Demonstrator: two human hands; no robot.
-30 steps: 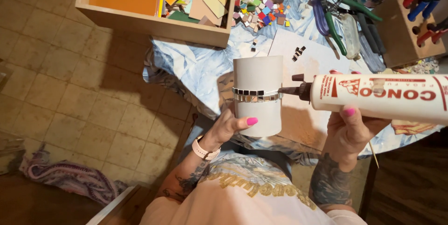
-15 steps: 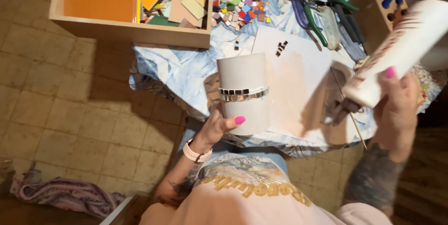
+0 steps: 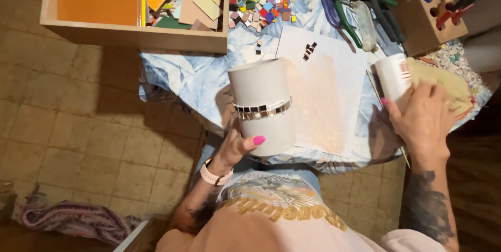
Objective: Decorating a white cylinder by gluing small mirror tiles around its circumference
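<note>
Left hand (image 3: pixel 237 147) grips the white cylinder (image 3: pixel 262 107) (mirror-tile band), right hand (image 3: pixel 424 119) clasps the glue tube (image 3: pixel 394 77); wooden box (image 3: pixel 130 35) holds coloured tiles.

Cylinder (image 3: pixel 262 107) stands left of paper sheet (image 3: pixel 326 95); glue tube (image 3: pixel 394 76) right of it.

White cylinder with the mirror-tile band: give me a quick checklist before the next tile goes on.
1. Left hand grips the white cylindrical container from below: ok.
2. Band of small mirrored square tiles sits level around the cylinder; the far side is hidden: cannot tell.
3. White glue tube is on the table under the right hand, nozzle away from the cylinder: ok.
4. Spare dark tiles lie on the white paper sheet, close to the cylinder: ok.
5. Fresh glue on the cylinder: cannot tell.
6. Green-handled nippers lie apart from both hands: ok.
</note>
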